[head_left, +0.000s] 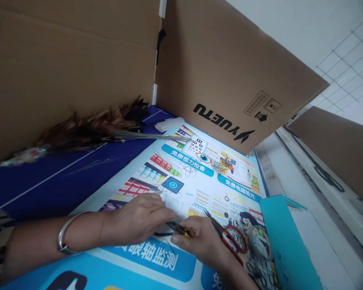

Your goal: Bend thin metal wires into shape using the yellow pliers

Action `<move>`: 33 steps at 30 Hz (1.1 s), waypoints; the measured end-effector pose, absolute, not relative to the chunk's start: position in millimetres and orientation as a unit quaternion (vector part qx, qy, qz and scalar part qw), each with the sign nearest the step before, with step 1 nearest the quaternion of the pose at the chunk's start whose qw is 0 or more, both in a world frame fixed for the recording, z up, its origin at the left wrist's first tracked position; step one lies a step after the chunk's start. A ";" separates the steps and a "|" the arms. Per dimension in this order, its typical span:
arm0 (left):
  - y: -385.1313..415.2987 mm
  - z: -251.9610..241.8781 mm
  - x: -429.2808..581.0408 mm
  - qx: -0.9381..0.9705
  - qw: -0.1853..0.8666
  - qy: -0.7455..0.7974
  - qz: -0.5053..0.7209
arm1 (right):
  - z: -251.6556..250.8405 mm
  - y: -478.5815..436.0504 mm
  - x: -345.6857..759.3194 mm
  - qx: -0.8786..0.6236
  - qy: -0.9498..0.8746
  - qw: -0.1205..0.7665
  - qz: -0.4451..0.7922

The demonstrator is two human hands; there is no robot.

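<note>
My right hand (201, 239) is wrapped around small pliers (179, 228) with black jaws and a bit of yellow at the handle. The jaws point left, close to the fingertips of my left hand (140, 215). Those left fingers are pinched together above the printed poster, and what lies between them is hidden. A thin wire (181, 203) curves in a loop just behind the left fingers; I cannot make out whether it is held. Right of my right hand lie red-handled scissors (234, 241), their blades pointing away to the upper left.
Several wire rings and a coil (260, 243) lie by the scissors, beside a teal box (287, 237). Brown feathers (103, 123) and a bundle of thin wires (151, 136) lie at the back left. Cardboard panels (224, 72) stand behind the poster (230, 191).
</note>
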State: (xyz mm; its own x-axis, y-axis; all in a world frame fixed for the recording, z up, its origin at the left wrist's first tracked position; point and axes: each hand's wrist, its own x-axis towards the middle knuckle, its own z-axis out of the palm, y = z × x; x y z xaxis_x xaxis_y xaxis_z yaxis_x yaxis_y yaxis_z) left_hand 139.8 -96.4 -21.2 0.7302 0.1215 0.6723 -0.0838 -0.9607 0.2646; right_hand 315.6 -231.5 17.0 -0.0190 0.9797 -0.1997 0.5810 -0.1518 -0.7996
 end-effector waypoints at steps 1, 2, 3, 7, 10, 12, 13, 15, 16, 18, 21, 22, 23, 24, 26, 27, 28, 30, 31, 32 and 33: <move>-96.8 -20.6 139.0 0.922 0.147 -0.002 0.357 | 17.7 -231.5 317.1 -0.642 -0.590 0.262 0.415; -97.3 -20.1 138.2 0.926 0.154 -0.015 0.345 | 18.6 -231.4 318.4 -0.633 -0.580 0.265 0.438; -98.0 -19.9 137.2 0.929 0.157 -0.023 0.334 | 19.4 -231.2 319.4 -0.626 -0.572 0.266 0.457; -99.4 -22.2 132.9 0.938 0.163 -0.013 0.306 | 19.3 -230.0 319.2 -0.628 -0.598 0.254 0.429; -93.3 -23.8 130.8 0.932 0.196 0.047 0.302 | 11.0 -229.0 316.3 -0.664 -0.639 0.237 0.307; -84.7 -22.3 130.7 0.917 0.248 0.110 0.293 | 2.2 -228.3 314.1 -0.690 -0.637 0.239 0.249; -79.8 -20.9 131.4 0.904 0.291 0.143 0.279 | -2.2 -227.8 313.2 -0.702 -0.625 0.251 0.230; -70.1 -18.0 134.0 0.880 0.365 0.197 0.232 | -9.3 -226.8 311.9 -0.718 -0.599 0.284 0.211; -65.9 -17.2 135.9 0.874 0.379 0.206 0.223 | -11.5 -226.2 311.6 -0.722 -0.587 0.301 0.207; -59.9 -18.0 140.4 0.884 0.364 0.190 0.222 | -13.1 -225.0 311.7 -0.724 -0.572 0.325 0.207; -56.3 -24.0 146.2 0.913 0.310 0.168 0.204 | -11.4 -223.6 313.0 -0.721 -0.560 0.345 0.216; -56.3 -26.5 147.3 0.920 0.293 0.173 0.195 | -10.9 -223.4 313.6 -0.720 -0.558 0.350 0.218; -56.6 -28.9 148.0 0.924 0.279 0.180 0.190 | -10.9 -223.2 314.1 -0.719 -0.557 0.354 0.219; -57.2 -31.1 148.2 0.927 0.267 0.186 0.188 | -11.4 -223.1 314.6 -0.718 -0.556 0.356 0.220; -58.5 -34.1 147.6 0.928 0.253 0.193 0.193 | -13.5 -223.1 315.3 -0.715 -0.558 0.359 0.220; -59.0 -35.0 147.1 0.928 0.250 0.193 0.197 | -14.9 -223.1 315.5 -0.714 -0.559 0.360 0.219; -59.4 -35.4 146.7 0.929 0.248 0.190 0.199 | -16.2 -223.1 315.6 -0.713 -0.559 0.364 0.217; -60.2 -35.2 145.9 0.930 0.246 0.179 0.204 | -18.5 -222.6 315.6 -0.710 -0.556 0.376 0.212; -60.9 -34.5 145.5 0.931 0.244 0.173 0.207 | -19.2 -222.3 315.6 -0.708 -0.555 0.384 0.210; -62.3 -33.4 145.1 0.932 0.241 0.167 0.211 | -19.8 -221.8 315.6 -0.706 -0.554 0.389 0.209; -64.5 -31.8 144.6 0.934 0.238 0.160 0.214 | -20.2 -221.4 315.7 -0.704 -0.554 0.394 0.207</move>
State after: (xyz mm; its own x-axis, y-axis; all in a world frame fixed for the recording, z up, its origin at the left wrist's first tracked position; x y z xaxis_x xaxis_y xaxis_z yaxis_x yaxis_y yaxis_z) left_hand 144.6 -64.5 -31.8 0.8570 0.4011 0.3236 0.1972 -0.8353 0.5131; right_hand 315.7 -221.4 -20.2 0.3012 0.9425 0.1448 0.6160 -0.0764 -0.7840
